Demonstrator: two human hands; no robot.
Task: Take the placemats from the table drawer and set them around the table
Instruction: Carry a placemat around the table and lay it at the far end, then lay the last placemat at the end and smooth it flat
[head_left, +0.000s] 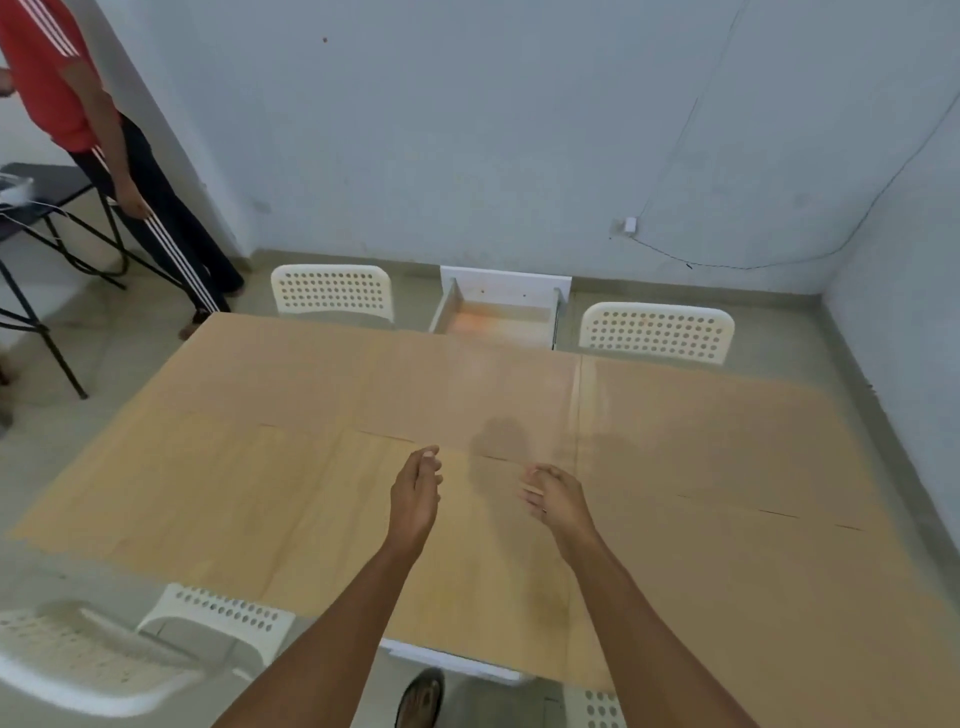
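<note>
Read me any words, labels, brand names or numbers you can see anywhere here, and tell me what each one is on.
None: no readable text shows in this view.
The bystander's red shirt has only white stripes, no legible logo.
The small white box on the wall is too small to show any marking.

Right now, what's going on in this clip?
A person reaches both arms out over a wooden table; the left hand and right hand hold nothing, fingers loosely curled. At the far edge a drawer stands open between two white chairs. No placemats are visible on the table. Someone in a red shirt stands at the far left.
</note>
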